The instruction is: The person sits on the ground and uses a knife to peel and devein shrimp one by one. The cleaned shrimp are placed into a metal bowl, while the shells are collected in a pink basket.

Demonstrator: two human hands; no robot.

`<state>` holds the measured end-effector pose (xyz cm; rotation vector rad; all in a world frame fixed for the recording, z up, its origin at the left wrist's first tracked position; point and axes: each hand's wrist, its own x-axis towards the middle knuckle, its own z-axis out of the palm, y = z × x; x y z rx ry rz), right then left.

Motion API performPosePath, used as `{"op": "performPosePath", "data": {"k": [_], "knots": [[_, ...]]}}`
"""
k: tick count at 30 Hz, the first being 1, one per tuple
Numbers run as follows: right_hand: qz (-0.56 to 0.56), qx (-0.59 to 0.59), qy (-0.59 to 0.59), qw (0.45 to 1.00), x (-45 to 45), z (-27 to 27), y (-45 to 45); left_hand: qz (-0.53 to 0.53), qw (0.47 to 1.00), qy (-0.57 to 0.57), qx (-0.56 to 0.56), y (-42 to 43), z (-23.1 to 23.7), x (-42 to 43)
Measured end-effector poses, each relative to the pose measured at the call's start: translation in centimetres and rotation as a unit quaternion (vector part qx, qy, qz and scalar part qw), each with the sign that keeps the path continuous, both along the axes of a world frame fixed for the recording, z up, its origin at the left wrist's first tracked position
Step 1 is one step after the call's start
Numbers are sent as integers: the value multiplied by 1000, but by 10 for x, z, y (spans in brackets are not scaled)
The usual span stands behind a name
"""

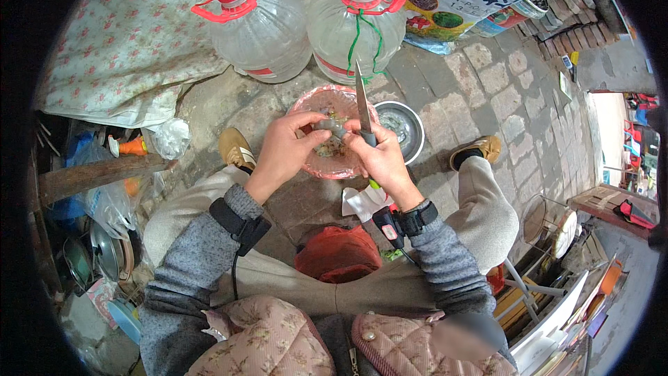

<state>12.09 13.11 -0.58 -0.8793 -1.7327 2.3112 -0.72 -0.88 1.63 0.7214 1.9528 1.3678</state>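
Observation:
My left hand [284, 149] pinches one end of a small grey, translucent piece [329, 125] that looks like a peeled shrimp. My right hand [383, 159] touches its other end with thumb and finger. That same hand also grips a knife [362, 99], its blade pointing up and away from me. Below both hands is a reddish basin [342, 173] lined with clear plastic, with small scraps inside. Beside it on the right, partly behind my right hand, stands a metal bowl [419, 138] holding pale, glossy pieces.
Two large plastic jugs [261, 36] with red caps stand beyond the basin. A red bucket [339, 250] sits between my legs, near white paper [360, 203]. Printed sacks [438, 5] lie at the back right. Pans [107, 250] and plastic bags [109, 209] crowd the left.

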Motion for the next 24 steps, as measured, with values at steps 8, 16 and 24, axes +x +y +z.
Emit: {"op": "performPosePath", "data": {"k": [8,16,24], "knots": [[-42,174,15,984,-10,-7,-16,14,999,-16,-42,0,-10,3],[-22,118,-5,993,-11,-15,-13,35,997,-35,-59,-1,-22,3],[-12,141,-9,990,-13,-32,-12,37,995,-24,-85,-5,-29,2]]}}
